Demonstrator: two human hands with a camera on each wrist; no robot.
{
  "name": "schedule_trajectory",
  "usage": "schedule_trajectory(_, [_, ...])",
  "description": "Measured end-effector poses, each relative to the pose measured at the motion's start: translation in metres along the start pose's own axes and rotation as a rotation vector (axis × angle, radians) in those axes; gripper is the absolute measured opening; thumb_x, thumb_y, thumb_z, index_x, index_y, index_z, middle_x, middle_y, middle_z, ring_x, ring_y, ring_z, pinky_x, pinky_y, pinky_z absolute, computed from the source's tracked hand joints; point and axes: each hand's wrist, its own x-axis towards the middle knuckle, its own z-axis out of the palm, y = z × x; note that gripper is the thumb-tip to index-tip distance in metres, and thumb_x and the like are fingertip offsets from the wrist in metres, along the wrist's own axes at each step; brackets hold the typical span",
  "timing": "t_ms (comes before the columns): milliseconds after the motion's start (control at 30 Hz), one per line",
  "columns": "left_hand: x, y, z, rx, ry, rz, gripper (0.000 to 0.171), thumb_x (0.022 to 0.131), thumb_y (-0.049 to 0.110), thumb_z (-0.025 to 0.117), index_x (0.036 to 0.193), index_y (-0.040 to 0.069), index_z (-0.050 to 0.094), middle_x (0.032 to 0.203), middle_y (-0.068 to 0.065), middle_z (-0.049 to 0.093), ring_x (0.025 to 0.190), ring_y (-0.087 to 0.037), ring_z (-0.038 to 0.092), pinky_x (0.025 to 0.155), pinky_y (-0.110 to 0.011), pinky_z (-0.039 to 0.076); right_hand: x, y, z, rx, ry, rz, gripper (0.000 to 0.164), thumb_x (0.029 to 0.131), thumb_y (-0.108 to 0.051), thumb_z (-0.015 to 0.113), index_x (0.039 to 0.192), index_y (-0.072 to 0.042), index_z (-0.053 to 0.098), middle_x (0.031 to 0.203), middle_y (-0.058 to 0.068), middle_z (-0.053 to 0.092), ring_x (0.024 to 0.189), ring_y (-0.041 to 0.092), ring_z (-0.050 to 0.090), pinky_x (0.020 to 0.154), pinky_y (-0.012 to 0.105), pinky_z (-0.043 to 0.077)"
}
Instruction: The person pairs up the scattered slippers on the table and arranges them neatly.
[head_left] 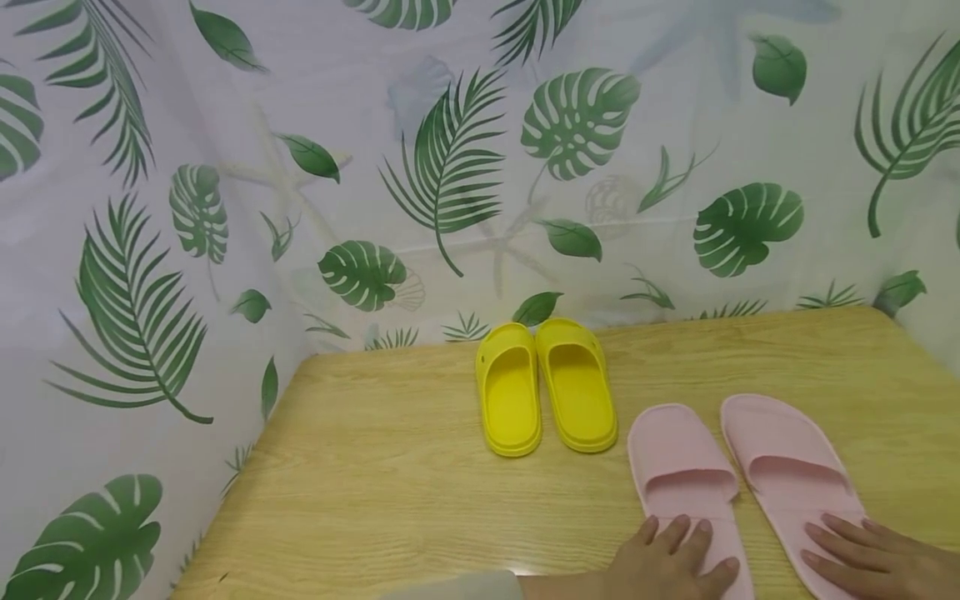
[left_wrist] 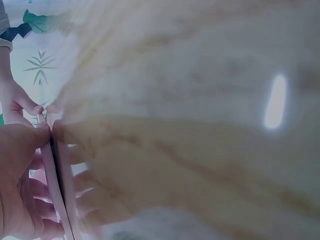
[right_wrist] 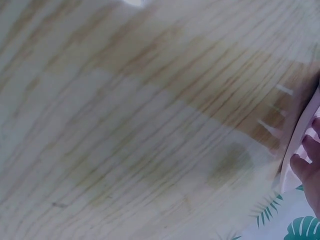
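Two pink slippers lie side by side at the front right of the wooden surface in the head view, toes pointing away. On the footbed of the left pink slipper rests my left hand, its fingers spread toward the strap. My right hand lies on the right pink slipper, fingers fairly straight across the footbed. The heel ends run out of the bottom of the view. In the left wrist view, the left hand touches the slipper edge; the right wrist view catches only some fingers on pink.
A pair of yellow slippers, the left one and the right one, stands farther back near the wall. The wooden tabletop ends at a leaf-printed cloth behind and at the sides.
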Motion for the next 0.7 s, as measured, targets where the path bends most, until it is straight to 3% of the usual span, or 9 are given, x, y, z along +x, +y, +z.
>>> schedule_trajectory(133, [0.0023, -0.0002, -0.0008, 0.004, -0.018, -0.01, 0.06, 0.095, 0.064, 0.02, 0.15, 0.041, 0.015, 0.154, 0.003, 0.024, 0.138, -0.011, 0.026, 0.107, -0.03, 0.031, -0.0005, 0.0002, 0.0005, -0.016, 0.0, -0.001, 0.088, 0.078, -0.06, 0.062, 0.15, -0.031, 0.019, 0.159, -0.012, 0.005, 0.144, 0.004, -0.005, 0.11, 0.016, -0.011])
schedule_trajectory(433, [0.0043, -0.0016, -0.0019, -0.008, 0.019, 0.001, 0.059, 0.095, 0.063, 0.022, 0.149, 0.039, 0.02, 0.153, 0.001, 0.027, 0.137, -0.013, 0.028, 0.106, -0.031, 0.033, 0.0016, -0.0008, -0.0032, -0.085, -0.028, -0.01, 0.088, 0.084, -0.064, 0.051, 0.152, -0.027, 0.008, 0.159, -0.009, -0.004, 0.144, 0.007, -0.01, 0.11, 0.019, -0.014])
schedule_trajectory(500, [0.003, -0.0033, -0.003, 0.009, 0.057, 0.013, 0.059, 0.096, 0.062, 0.024, 0.149, 0.037, 0.024, 0.151, 0.0, 0.031, 0.136, -0.014, 0.031, 0.105, -0.031, 0.035, 0.0039, -0.0002, -0.004, -0.088, -0.015, -0.013, 0.086, 0.086, -0.064, 0.049, 0.152, -0.026, 0.009, 0.159, -0.008, -0.003, 0.144, 0.007, -0.009, 0.111, 0.02, -0.012])
schedule_trajectory(700, [0.0011, -0.009, -0.0099, 0.018, 0.063, 0.019, 0.06, 0.096, 0.062, 0.024, 0.149, 0.035, 0.025, 0.151, -0.002, 0.031, 0.136, -0.015, 0.033, 0.105, -0.031, 0.036, 0.0076, 0.0038, -0.0065, -0.058, -0.02, -0.021, 0.088, 0.085, -0.062, 0.052, 0.152, -0.025, 0.009, 0.159, -0.007, -0.004, 0.144, 0.008, -0.009, 0.111, 0.018, -0.012])
